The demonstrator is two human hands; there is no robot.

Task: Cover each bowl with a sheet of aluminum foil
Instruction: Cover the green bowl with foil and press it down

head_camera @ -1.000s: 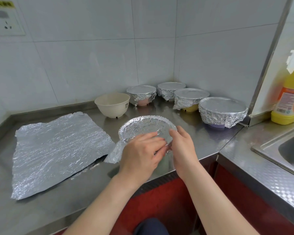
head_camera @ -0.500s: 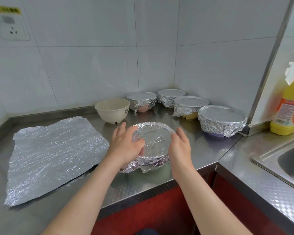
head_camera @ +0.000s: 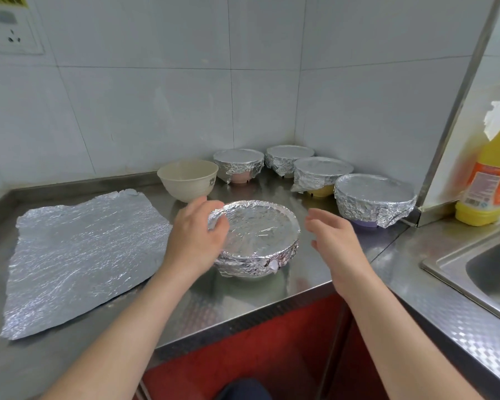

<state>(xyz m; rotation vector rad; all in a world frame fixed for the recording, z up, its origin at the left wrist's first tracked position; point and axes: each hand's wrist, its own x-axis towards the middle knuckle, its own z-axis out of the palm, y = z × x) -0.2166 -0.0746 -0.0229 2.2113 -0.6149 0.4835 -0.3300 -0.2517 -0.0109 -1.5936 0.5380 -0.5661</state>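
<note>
Drawn off the rim since a moment ago: right hand [head_camera: 334, 241], now just beside the foil-covered bowl [head_camera: 257, 226] but apart from it, fingers loosely spread, holding nothing. At the bowl's left rim, left hand [head_camera: 194, 238] curled round the foil edge, gripping it. Bowl near the front edge of the table [head_camera: 315, 272]. To its left, a flat foil sheet [head_camera: 81, 255]; behind, an uncovered cream bowl [head_camera: 188, 180] and four wrapped bowls [head_camera: 373, 200] towards the wall corner.

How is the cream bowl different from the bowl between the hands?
The cream bowl is uncovered; the front bowl is wrapped in foil. The cream bowl stands untouched near the wall; the left hand holds the front bowl's rim. Both stand upright on the steel counter.
</note>
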